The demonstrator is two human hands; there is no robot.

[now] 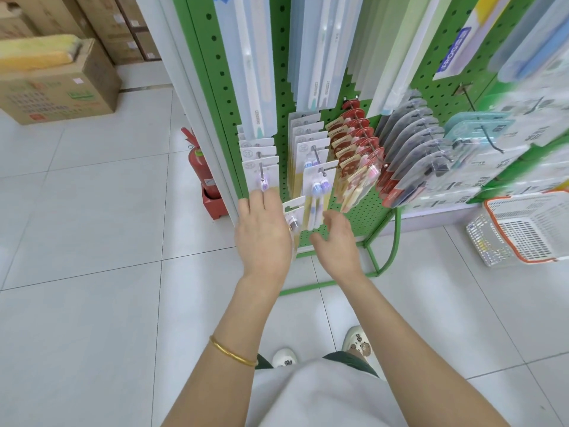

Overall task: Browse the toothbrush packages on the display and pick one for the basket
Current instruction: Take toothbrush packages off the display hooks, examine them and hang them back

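Forearms: both mine reach out from the bottom edge, a gold bangle (232, 352) on the left one, white shoes (358, 337) on the tiles below.
Left hand (263, 229): back toward me, fingers straight and laid on the lower end of the front package in the leftmost toothbrush row (261, 167).
Loose toothbrush package (292, 214): off its hook, tilted, touching the thumb side of the left hand and lying between both hands; the thumb is hidden, so I cannot tell whether it pinches the card.
Right hand (335, 238): fingers loosely curled, thumb apart, holding nothing, just below the hanging purple-headed package (318, 186).
Display (354, 217): green pegboard with rows of packs on hooks; a red-topped row (354, 140) hangs right of the hands.
Basket (486, 241): white with orange rim, on the floor well to the right.
Left side: red fire extinguisher (198, 167) by the display's edge, cardboard boxes (61, 87) farther off.
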